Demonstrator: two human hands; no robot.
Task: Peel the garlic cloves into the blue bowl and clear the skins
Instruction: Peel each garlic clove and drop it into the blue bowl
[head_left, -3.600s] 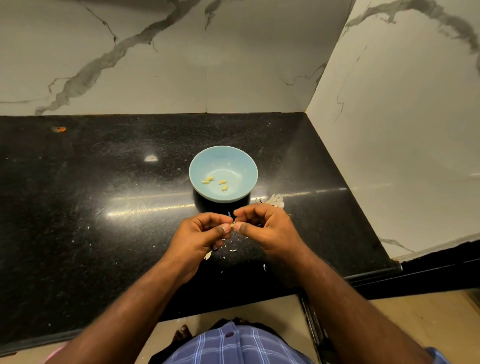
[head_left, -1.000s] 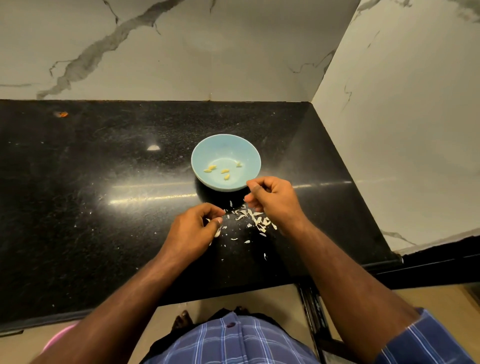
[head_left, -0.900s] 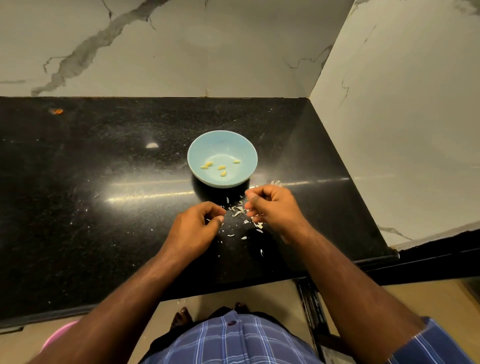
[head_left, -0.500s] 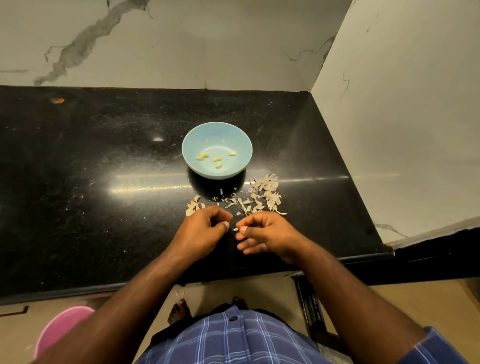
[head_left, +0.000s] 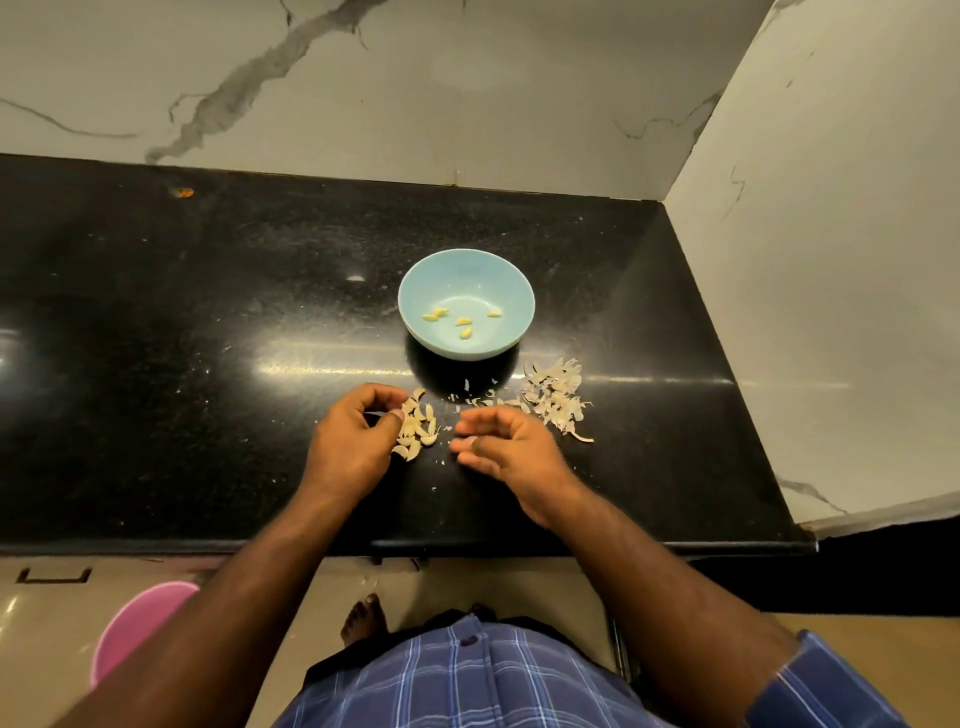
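Observation:
The blue bowl (head_left: 422, 291) stands on the black counter (head_left: 197, 322) and holds several peeled yellow garlic cloves (head_left: 464, 322). In front of it, to the left, lies a small heap of unpeeled cloves (head_left: 418, 431). My left hand (head_left: 356, 441) rests just left of the heap, fingers curled, with thumb and forefinger closing on a clove at the heap's edge. My right hand (head_left: 506, 444) hovers to the right of the heap with relaxed, spread fingers and holds nothing. A pile of papery skins (head_left: 555, 397) lies right of the bowl's front.
Marble walls close off the counter at the back and on the right (head_left: 831, 260). Small skin flakes dot the counter around my hands. A pink bucket (head_left: 135, 623) stands on the floor below the counter's front edge, at the left.
A clove went from my hands into the bowl. My right hand swept the skins into a pile at the right and now hangs open. My left hand moved onto the unpeeled heap.

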